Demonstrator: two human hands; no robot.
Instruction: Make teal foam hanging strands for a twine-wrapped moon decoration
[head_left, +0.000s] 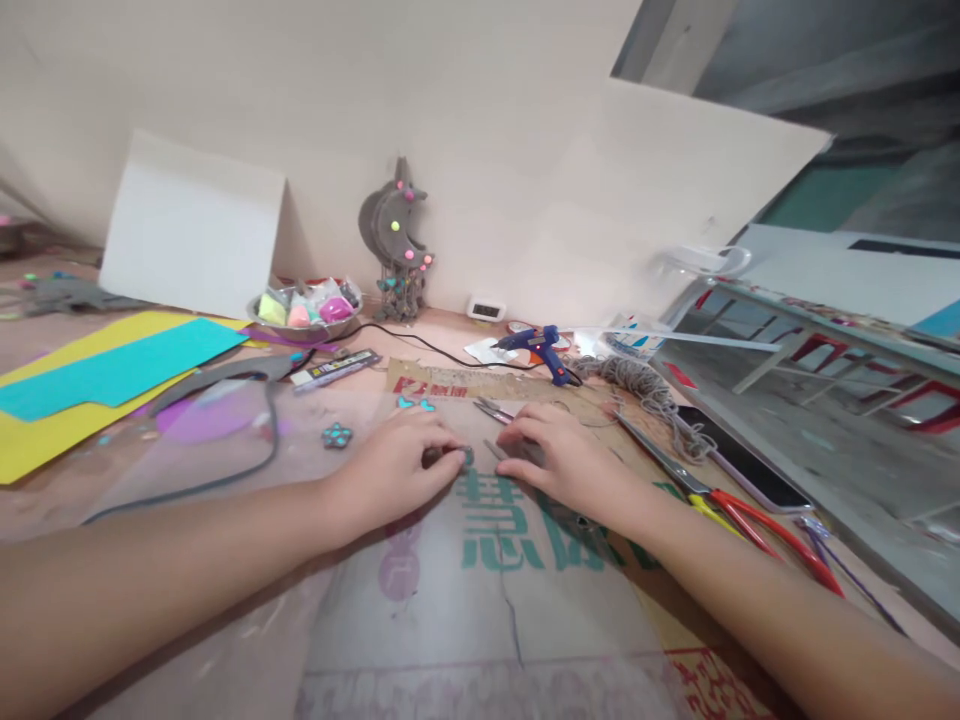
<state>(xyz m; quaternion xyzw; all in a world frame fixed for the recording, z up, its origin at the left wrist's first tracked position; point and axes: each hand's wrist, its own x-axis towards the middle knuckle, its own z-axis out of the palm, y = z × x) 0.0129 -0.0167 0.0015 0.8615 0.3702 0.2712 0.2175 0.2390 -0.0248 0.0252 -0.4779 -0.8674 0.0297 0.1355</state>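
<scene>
My left hand (409, 462) rests on the cardboard sheet (495, 590), fingers pinched round a small dark piece with a teal dot (459, 456). Just right of it lies my right hand (562, 455), fingers curled down on the cardboard beside a thin metal tool (495, 449); I cannot make out whether it grips that tool. The fingertips of both hands almost meet. A small teal flower piece (337, 435) lies left of my left hand, and two teal hearts (417, 404) sit just beyond it.
A blue glue gun (541, 348) and a bundle of twine (637, 385) lie behind the hands. Red-handled scissors (739, 510) and a phone (746, 465) sit to the right. Teal and yellow sheets (97, 385), a bowl of coloured clay (306, 308) and a moon ornament (396, 240) stand at left and back.
</scene>
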